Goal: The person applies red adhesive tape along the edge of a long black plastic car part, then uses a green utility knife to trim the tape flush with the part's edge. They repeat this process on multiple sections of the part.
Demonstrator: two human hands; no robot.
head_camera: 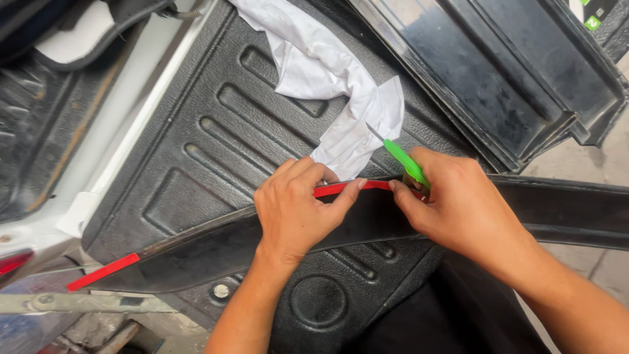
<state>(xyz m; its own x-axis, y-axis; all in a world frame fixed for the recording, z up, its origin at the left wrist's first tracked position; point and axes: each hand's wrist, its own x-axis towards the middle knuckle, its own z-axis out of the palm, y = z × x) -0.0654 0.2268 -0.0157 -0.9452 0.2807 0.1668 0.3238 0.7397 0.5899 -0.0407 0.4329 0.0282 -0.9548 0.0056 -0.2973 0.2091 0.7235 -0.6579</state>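
Fingers (350,190) of both hands pinch red tape strip (341,189).

Even, soft daylight, faint shadows, sharp focus throughout, slight stretching toward the edges.

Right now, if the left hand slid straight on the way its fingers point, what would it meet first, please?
Most likely the right hand: the left hand points rightward along the red strip, and the two hands' fingertips nearly meet there.

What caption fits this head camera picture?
Two hands, left and right, pinch red tape along a dark trim strip.
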